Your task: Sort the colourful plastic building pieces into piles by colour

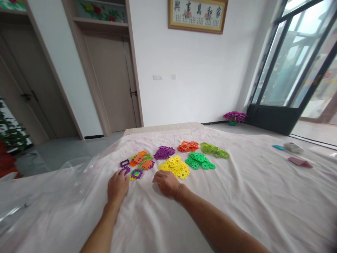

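My left hand (117, 184) rests on the cloth with its fingers stretched forward, the tips at a purple notched plastic piece (125, 170). Just right of it lies a purple ring-like piece (137, 173) with green and yellow pieces under it. Behind is a mixed pile of orange, green and purple building pieces (142, 160). My right hand (167, 183) is closed, knuckles up, at the front edge of a pile of yellow snowflake discs (175, 166). Its curled fingertips point left, and whatever they may pinch is hidden.
Sorted piles stand behind: purple pieces (164, 152), orange-red pieces (187, 146), light green pieces (214, 150) and green discs (199, 160). A clear plastic bag (79, 175) lies at left. A pink folded item (300, 162) and a white box (293, 147) sit far right.
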### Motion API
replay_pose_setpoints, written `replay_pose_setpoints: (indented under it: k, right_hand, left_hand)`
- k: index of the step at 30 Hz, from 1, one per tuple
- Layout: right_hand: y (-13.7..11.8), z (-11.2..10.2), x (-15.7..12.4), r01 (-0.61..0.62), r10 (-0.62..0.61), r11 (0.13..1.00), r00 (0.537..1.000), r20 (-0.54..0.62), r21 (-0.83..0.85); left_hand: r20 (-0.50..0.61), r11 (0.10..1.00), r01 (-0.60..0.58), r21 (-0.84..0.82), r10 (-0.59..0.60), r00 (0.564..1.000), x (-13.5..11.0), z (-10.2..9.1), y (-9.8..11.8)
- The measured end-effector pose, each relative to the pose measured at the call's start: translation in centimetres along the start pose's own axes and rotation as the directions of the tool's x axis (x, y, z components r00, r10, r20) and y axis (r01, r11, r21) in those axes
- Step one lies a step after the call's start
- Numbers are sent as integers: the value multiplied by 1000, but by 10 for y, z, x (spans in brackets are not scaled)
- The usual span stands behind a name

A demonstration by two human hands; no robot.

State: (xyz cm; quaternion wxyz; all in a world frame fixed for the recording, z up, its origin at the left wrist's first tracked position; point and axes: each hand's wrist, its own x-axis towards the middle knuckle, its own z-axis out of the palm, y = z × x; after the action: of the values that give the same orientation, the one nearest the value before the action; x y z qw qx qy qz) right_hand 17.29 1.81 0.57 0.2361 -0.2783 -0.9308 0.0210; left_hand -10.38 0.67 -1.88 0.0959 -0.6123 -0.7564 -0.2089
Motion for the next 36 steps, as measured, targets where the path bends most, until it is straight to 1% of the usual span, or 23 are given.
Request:
replay_pose_setpoints:
  k: [5, 7, 11, 16, 21, 30, 36]
  right_hand:
    - [-17, -9, -12, -12, 16, 999, 995, 102, -35]
    - [-23, -10, -16, -50, 55, 998, 991, 121, -48]
    - [-29, -8, -16, -131, 143, 986, 982, 121, -104]
    - [-29, -6, -11, -183, 207, 966, 970, 124, -180]
    - [-30, -6, -7, -223, 259, 944, 957, 128, -241]
    - [-30, -4, -5, -199, 246, 935, 960, 134, -294]
    - [-29, -3, -6, -191, 229, 942, 967, 112, -277]
  left_hand:
    - [8, 1000, -9, -26, 9, 1000, -1, 1, 1]
    - [14, 1000, -22, -21, 23, 1000, -1, 2, 1]
    - [48, 999, -47, 9, 47, 998, -3, 4, 2]
    - [96, 998, -62, 27, 59, 994, -7, 4, 4]
    - [168, 995, -89, 55, 79, 983, -15, 3, 2]
    - [252, 988, -97, 116, 65, 966, -22, -1, 2]
    - [238, 983, -102, 155, 63, 969, -26, -1, 2]
